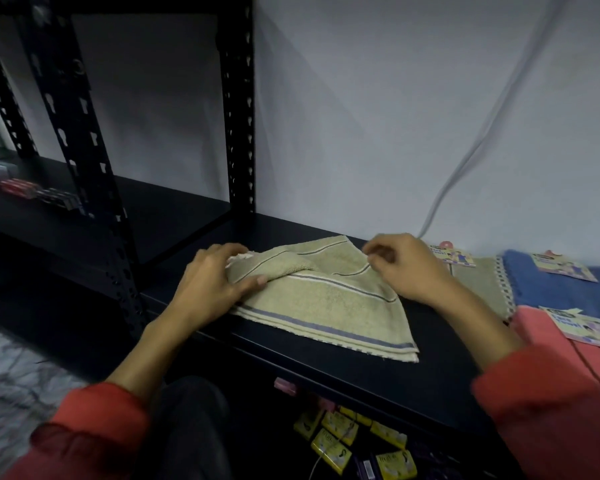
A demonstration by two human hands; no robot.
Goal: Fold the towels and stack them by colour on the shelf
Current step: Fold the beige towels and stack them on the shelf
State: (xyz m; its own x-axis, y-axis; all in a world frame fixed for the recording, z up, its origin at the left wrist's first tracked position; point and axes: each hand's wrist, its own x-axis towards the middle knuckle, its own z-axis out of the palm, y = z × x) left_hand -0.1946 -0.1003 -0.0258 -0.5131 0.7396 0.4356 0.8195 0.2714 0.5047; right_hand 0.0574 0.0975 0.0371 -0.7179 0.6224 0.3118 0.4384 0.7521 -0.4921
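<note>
Both hands — left hand (211,285) and right hand (405,268) — pinch the beige striped terry towel (326,303) on the black metal shelf (343,372), apparently folding its far edge over.

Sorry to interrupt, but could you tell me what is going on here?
A person is folding a beige striped towel on a dark shelf. The left hand grips its turned-over left edge and the right hand pinches the far right corner. Blue, pink and another beige towel lie to the right, still tagged.

Dim rm; plain white wall (395,116) w/ cable (482,133); black slotted uprights (238,109); marbled floor (11,372) lower left.
</note>
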